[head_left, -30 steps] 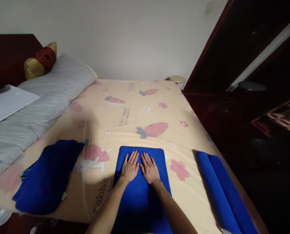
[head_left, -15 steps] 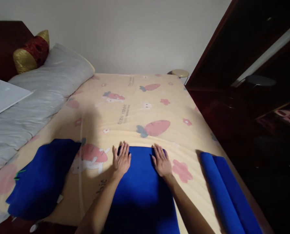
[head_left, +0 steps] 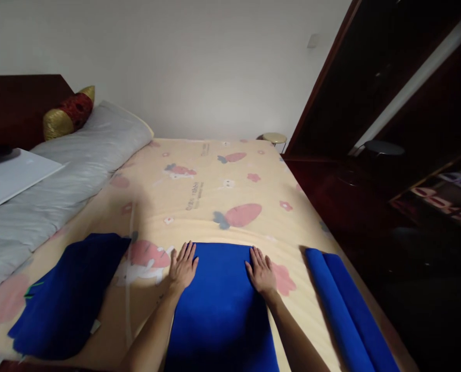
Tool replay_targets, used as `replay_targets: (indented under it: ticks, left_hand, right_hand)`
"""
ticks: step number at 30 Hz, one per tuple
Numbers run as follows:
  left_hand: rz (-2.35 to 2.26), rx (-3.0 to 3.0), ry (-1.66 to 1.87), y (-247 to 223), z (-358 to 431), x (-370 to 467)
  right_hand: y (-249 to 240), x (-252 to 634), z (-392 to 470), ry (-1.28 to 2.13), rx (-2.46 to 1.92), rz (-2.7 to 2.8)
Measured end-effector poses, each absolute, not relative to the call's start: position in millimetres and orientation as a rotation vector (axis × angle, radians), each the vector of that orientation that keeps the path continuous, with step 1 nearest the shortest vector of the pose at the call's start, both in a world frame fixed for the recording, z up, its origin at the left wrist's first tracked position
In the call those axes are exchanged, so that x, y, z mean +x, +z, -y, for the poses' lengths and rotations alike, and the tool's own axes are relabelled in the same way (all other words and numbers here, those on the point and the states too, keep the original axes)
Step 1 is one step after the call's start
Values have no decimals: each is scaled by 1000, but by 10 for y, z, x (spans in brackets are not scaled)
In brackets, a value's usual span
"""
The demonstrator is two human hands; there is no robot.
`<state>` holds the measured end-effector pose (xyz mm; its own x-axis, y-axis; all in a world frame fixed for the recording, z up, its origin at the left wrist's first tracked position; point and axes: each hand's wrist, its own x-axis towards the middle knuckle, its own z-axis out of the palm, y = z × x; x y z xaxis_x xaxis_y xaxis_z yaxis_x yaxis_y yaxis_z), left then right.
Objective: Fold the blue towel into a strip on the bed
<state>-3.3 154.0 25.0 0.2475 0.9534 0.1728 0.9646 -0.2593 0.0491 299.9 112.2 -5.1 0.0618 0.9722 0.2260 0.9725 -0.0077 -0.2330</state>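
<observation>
A blue towel [head_left: 219, 305] lies flat on the bed in front of me. My left hand [head_left: 183, 267] rests palm down on its far left corner, fingers spread. At the far right corner my right hand [head_left: 261, 269] lies flat too. Both hands press on the cloth and hold nothing. A crumpled blue cloth [head_left: 67, 292] lies to the left. A folded blue towel [head_left: 344, 310] lies along the bed's right edge.
The bed sheet [head_left: 211, 191] is cream with carrot and rabbit prints. A grey pillow [head_left: 79, 155] and a red-gold cushion [head_left: 68, 111] lie at the left. A white board [head_left: 9, 175] sits on the bedding. Dark wooden furniture [head_left: 393, 134] stands close on the right.
My hands have slid apart from the middle of the blue towel out to its far left and right corners. The camera view has shifted slightly.
</observation>
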Motion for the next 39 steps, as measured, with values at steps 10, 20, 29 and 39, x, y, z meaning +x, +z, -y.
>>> replay_targets:
  ticks: [10,20,29,39]
  left_hand:
    - [1662,-2612,-352,141,-707,730]
    - [1599,-2596,-182,246,-64,-524]
    - [1152,-2914,-146,434,299,-213]
    - [1508,-2924,626,609,532,-870]
  right_hand:
    - [29,2051,-570,98,-1784,2165]
    - [-59,3047,360,82,-1721,2228]
    - [240,2373,520,156,-1450,2419]
    - [358,3451,918,146,-1263,2705]
